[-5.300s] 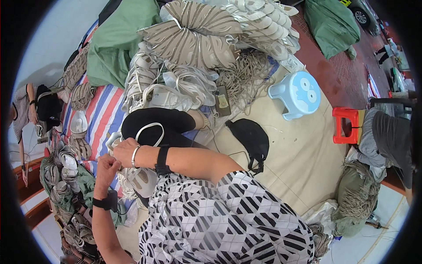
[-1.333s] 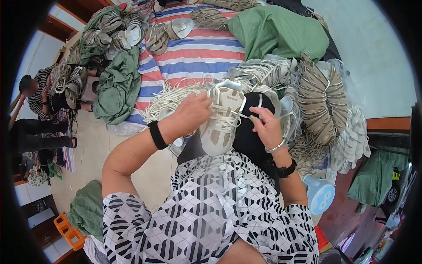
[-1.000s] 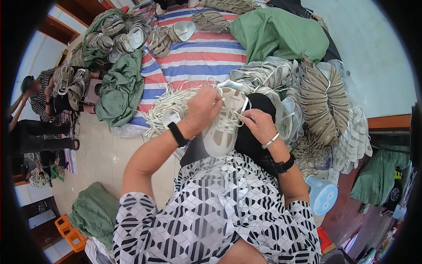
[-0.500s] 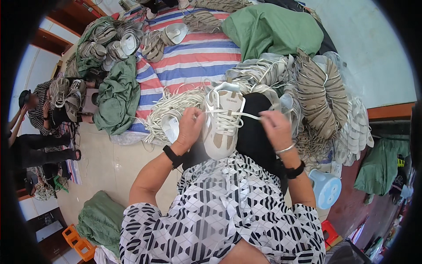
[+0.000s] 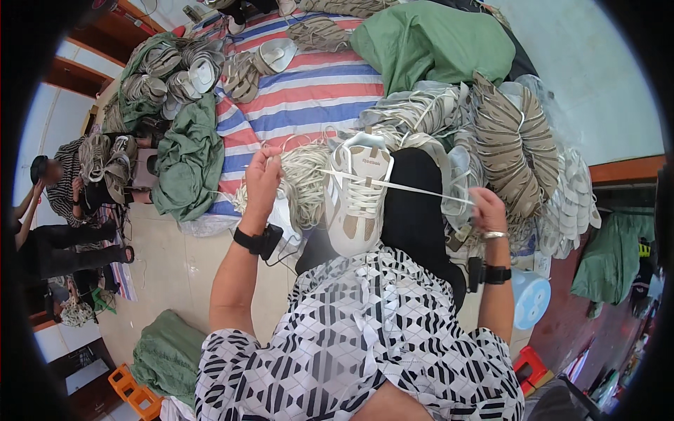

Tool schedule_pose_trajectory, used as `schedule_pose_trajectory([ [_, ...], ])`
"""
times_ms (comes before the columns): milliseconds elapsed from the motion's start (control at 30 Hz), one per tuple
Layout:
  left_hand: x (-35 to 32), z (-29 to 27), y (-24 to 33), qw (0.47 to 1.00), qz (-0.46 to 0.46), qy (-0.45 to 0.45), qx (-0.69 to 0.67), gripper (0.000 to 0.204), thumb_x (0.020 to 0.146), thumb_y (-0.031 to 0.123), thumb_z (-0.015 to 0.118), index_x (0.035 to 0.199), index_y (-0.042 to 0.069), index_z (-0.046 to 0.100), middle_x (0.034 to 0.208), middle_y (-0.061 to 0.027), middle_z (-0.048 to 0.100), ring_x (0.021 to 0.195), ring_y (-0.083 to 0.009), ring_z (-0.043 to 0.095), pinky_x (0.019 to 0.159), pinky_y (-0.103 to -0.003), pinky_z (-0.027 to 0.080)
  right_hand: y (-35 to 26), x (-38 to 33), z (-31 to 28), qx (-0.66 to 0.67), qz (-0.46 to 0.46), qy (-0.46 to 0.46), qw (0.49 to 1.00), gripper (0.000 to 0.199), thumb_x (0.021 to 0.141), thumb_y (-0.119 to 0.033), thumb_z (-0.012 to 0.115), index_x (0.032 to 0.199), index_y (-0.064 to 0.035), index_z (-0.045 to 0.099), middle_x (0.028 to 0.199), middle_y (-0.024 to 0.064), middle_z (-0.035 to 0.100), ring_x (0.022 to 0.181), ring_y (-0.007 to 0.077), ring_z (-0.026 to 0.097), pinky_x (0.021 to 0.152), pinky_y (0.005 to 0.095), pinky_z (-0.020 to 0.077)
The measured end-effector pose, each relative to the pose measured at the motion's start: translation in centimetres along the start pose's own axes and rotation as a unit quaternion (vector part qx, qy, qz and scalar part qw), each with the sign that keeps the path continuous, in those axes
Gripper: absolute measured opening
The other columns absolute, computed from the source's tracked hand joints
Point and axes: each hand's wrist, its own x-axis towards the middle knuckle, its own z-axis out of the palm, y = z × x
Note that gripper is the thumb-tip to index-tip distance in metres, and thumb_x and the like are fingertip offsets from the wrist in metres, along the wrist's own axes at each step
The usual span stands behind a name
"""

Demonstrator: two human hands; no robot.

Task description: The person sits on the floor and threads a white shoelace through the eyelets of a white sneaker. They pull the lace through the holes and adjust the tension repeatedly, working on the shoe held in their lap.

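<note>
A white and beige sneaker [image 5: 349, 235] rests on my lap, toe toward me, its flat cream lace threaded through the eyelets. Off to its right, my right hand [image 5: 488, 209] pinches one lace end, and the shoelace [image 5: 421, 190] runs taut from the upper eyelets to those fingers. On the other side, my left hand [image 5: 263, 179] is raised with fingers pinched together; the lace from the shoe's left side leads toward it, hard to follow against the pale laces behind. Beyond that hand lies a heap of loose cream laces [image 5: 305, 165].
Bundled beige shoe uppers [image 5: 516, 140] lie at the right on a striped sheet [image 5: 295, 91], beside a green sack [image 5: 435, 45]. More shoe parts [image 5: 165, 59] and a green cloth [image 5: 186, 154] are at the left. A blue stool [image 5: 531, 298] stands to my right. Another person [image 5: 67, 175] sits far left.
Both hands have moved apart, the left up and leftward, the right out to the right. The right-hand lace has been drawn out longer and straight. The sneaker stays on my lap.
</note>
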Motion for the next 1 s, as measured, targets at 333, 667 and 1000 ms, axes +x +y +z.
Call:
schedule_pose_trajectory([
  [333,-0.9,-0.6,-5.4,0.959,0.087,-0.051,0.266,0.018,0.089,0.007,0.05,0.103,0.003,0.062,0.077,-0.0043,0.061,0.067,-0.012,0.055,0.064,-0.025,0.044,15.1,2.4,-18.6,-0.385,0.067,0.094,0.916,0.024,0.087,-0.018,0.057,0.101,-0.0005,0.065,0.074,0.0123,0.066,0.056,0.0219,0.063,0.054,0.0329,0.0481],
  [667,-3.1,6.7,1.7,0.959,0.16,-0.033,0.231,0.036,0.091,0.007,0.05,0.127,0.003,0.05,0.086,-0.0106,0.068,0.082,-0.0153,0.065,0.075,-0.027,0.049,-2.4,-0.8,14.3,-0.318,-0.393,-0.079,0.859,0.031,0.088,-0.01,0.048,0.119,-0.0044,0.053,0.078,0.0081,0.068,0.061,0.0206,0.063,0.06,0.033,0.0506],
  [1000,-5.4,5.9,-0.2,0.977,-0.005,-0.121,0.174,0.016,0.09,0.014,0.058,0.091,0.0,0.065,0.073,-0.0002,0.059,0.064,-0.0058,0.051,0.058,-0.022,0.043,-0.9,-2.2,15.6,-0.506,-0.381,-0.09,0.769,0.018,0.087,-0.027,0.053,0.083,-0.0125,0.063,0.066,0.0141,0.063,0.065,0.0344,0.064,0.058,0.0441,0.0507],
])
